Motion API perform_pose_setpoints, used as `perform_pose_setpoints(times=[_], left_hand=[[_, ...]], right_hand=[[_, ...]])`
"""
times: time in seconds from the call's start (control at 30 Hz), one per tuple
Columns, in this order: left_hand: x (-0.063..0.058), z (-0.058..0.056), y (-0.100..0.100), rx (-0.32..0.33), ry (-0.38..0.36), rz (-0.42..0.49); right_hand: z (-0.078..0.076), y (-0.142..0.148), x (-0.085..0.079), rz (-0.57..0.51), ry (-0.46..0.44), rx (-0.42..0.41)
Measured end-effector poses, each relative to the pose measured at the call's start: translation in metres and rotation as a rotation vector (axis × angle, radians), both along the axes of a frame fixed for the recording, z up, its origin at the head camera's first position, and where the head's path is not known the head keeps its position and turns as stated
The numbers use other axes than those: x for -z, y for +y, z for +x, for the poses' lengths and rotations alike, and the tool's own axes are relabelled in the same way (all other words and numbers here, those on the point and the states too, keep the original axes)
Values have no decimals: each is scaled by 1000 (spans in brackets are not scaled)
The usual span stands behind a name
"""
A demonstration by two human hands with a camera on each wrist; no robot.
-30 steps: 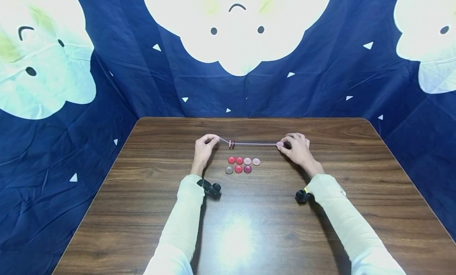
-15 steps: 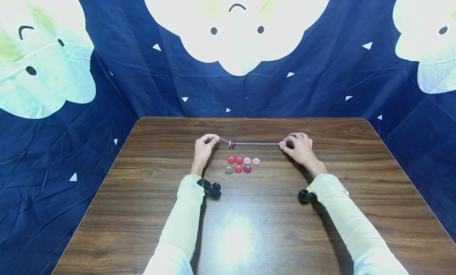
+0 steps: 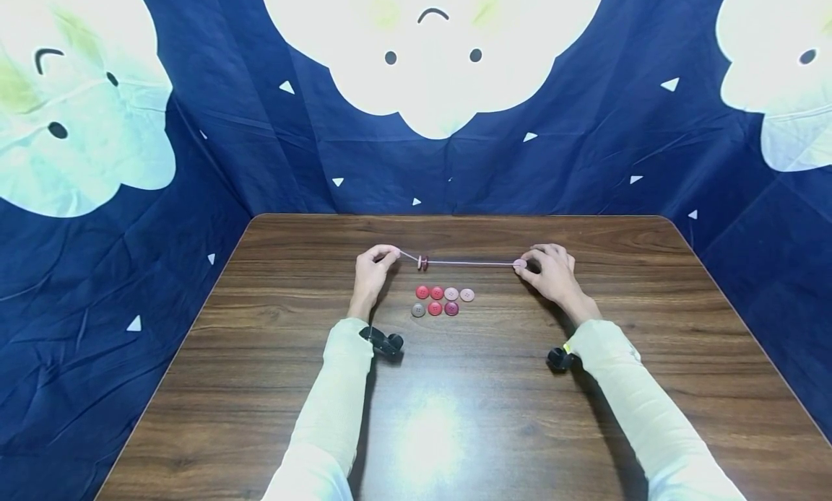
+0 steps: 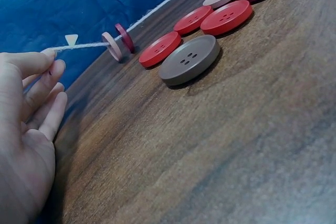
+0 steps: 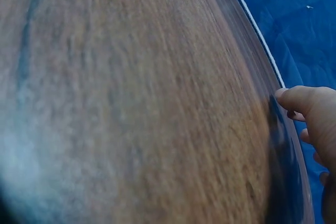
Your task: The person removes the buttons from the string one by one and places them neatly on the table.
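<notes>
A thin pale string (image 3: 471, 263) stretches sideways above the far part of the table. My left hand (image 3: 371, 273) pinches one end between thumb and fingertips, its other fingers loosely bent. Threaded close to that end are a pink button (image 4: 112, 46) and a dark red button (image 4: 124, 38), standing on edge side by side. At the other end my right hand (image 3: 552, 273) pinches the string with thumb and forefinger. A pale pink round shape (image 3: 520, 263) shows at those fingertips in the head view; whether it is a button I cannot tell.
Loose buttons lie flat in two rows nearer the person: red buttons (image 3: 435, 309), pale pink buttons (image 3: 451, 294), a magenta button (image 3: 451, 309) and a grey-brown button (image 4: 190, 60). A blue cloth (image 3: 448, 172) with white clouds hangs behind the wooden table (image 3: 292, 385).
My right hand has moved slightly to the right, and the string span between the threaded buttons and that hand has lengthened. The left hand and the buttons have stayed put.
</notes>
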State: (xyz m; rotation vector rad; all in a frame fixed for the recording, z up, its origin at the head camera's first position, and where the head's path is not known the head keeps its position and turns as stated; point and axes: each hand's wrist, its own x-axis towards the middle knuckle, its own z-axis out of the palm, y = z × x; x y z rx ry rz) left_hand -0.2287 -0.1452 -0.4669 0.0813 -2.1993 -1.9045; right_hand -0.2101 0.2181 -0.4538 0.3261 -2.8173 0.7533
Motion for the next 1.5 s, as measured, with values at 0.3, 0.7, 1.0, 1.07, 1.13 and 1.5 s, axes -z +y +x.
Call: perform_pose_setpoints(times=[0.3,0.7,1.0,1.07,1.13,1.5], left_hand=[[0,1,0,12,1,12],[-1,0,0,13,12,42],[-2,0,-2,69,1,105],[-1,0,-3,84,3,128],[-1,1,-3,97,2,137],[-2,2,0,113,-18,43]], right_hand=[[2,2,-1,-1,-5,-9],[12,-18,-6,1,52,-116],[23,-34,-8,11,46,-215],[25,-37,-8,17,53,-235],[27,-40,-8,15,58,-255],[35,-47,-8,24,69,-339]])
